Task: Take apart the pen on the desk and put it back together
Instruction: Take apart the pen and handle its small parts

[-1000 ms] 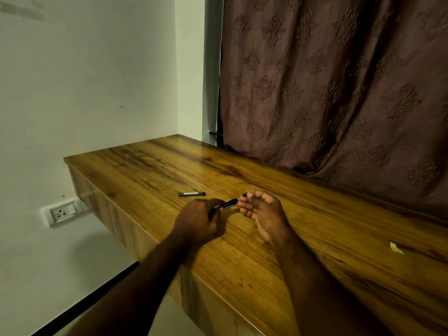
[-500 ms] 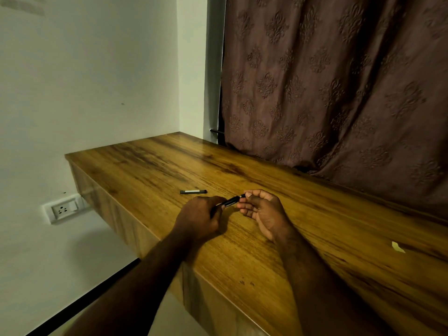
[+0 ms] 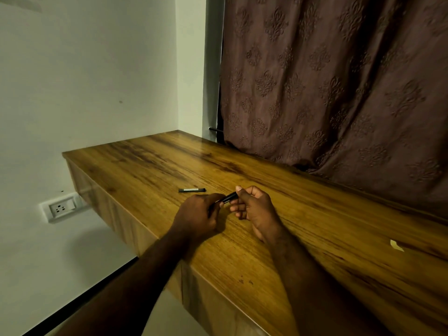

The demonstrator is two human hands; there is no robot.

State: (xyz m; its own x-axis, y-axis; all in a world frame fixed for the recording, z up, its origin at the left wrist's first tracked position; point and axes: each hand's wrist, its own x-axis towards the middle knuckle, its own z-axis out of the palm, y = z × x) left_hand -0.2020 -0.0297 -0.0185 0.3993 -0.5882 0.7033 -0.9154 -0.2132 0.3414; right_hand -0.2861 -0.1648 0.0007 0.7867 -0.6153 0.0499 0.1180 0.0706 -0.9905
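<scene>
A short black pen body [image 3: 229,197] is held between both hands just above the wooden desk [image 3: 315,238]. My left hand [image 3: 197,217] grips its near end with curled fingers, hiding that end. My right hand [image 3: 254,208] pinches the far end between thumb and fingertips, palm turned toward me. A separate black pen piece with a pale label [image 3: 192,190] lies flat on the desk a little beyond my left hand.
A small yellowish paper scrap [image 3: 396,245] lies on the desk at the right. A brown patterned curtain [image 3: 339,93] hangs along the desk's back edge. A white wall socket [image 3: 61,208] sits below the desk's left end. The desk's front edge runs under my forearms.
My right hand has slid closer along the pen body toward my left hand, so less of the pen shows between them. The loose piece on the desk has not moved.
</scene>
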